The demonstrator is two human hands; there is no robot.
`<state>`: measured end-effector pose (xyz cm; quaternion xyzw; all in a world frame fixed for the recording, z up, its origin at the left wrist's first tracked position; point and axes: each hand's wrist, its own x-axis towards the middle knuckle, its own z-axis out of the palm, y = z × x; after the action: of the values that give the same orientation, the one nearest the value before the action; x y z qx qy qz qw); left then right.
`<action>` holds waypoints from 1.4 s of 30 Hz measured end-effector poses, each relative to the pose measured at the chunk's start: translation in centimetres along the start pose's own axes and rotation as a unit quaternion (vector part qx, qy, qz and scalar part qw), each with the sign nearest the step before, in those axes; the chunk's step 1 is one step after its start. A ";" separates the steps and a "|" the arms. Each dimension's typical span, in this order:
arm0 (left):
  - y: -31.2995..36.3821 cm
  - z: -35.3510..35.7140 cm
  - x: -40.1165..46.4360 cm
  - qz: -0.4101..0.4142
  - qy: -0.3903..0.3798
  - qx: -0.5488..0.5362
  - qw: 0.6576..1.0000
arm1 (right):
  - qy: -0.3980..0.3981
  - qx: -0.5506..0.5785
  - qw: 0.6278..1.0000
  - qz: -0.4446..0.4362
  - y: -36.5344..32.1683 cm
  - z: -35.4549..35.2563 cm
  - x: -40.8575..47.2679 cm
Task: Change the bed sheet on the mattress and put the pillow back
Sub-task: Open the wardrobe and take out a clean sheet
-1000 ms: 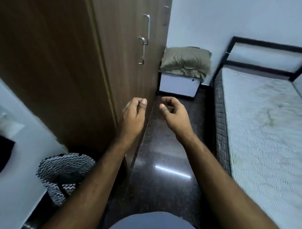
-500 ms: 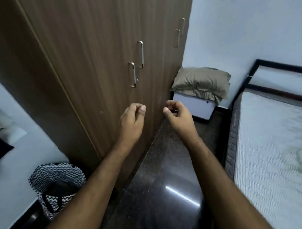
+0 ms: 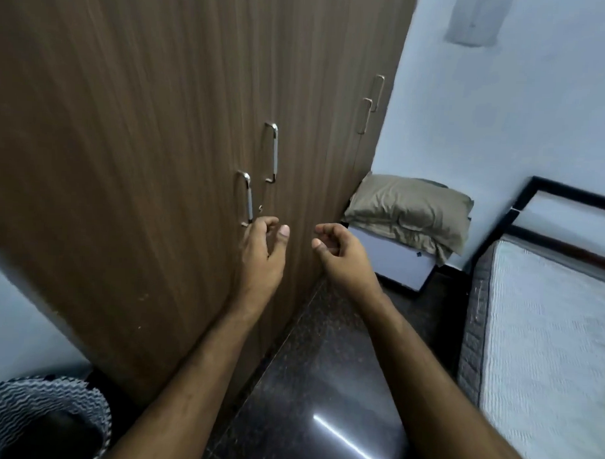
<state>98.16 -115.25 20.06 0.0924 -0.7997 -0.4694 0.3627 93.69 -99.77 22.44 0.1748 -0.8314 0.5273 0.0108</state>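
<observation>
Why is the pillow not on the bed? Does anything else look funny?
The pillow lies on a white box in the corner by the wardrobe, not on the bed. The mattress is bare, with no sheet on it. Both fit a sheet change under way. Nothing looks spilled or broken.

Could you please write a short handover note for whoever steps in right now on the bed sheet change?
Left hand: empty, fingers loosely curled, just below the lower wardrobe handle, not gripping it.
Right hand: empty, loosely curled, beside the left one.
Mattress: bare on the bed frame, no sheet on it.
Pillow: off the bed, lying on the white box between the wardrobe and the bed.
Done: old sheet appears to be off.
Left: no fresh sheet in view, possibly in the closed wardrobe. Fetch one, spread it on the mattress, then put the pillow back.
</observation>
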 end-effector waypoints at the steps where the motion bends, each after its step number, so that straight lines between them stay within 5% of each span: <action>1: -0.4 0.5 1.3 0.006 0.004 0.007 1.000 | -0.003 0.003 1.000 -0.005 0.0 0.3 2.0; 14: -4.8 4.0 8.7 -0.030 0.199 0.173 0.964 | -0.144 0.128 0.979 -0.072 0.8 6.7 18.3; 19: -5.7 7.3 10.1 -0.101 0.154 0.189 0.964 | -0.250 0.166 0.948 -0.105 2.1 6.8 22.0; 24: -4.0 8.0 10.9 -0.162 0.089 0.269 0.945 | -0.270 0.167 0.937 -0.145 2.4 6.4 24.5; 30: -0.1 11.4 9.8 -0.204 0.066 0.460 0.862 | -0.304 0.147 0.917 -0.213 2.1 4.1 23.5; 36: 2.8 13.4 4.9 -0.211 0.078 0.470 0.853 | -0.373 0.218 0.884 -0.179 2.7 0.6 21.4; 42: 4.2 18.1 -1.3 -0.188 0.252 0.528 0.789 | -0.478 0.217 0.814 -0.249 2.8 -4.5 20.7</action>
<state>87.82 -99.98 17.47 0.5335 -0.7696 0.0066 0.3508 72.63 -100.55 26.13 0.6037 -0.5240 0.5231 -0.2955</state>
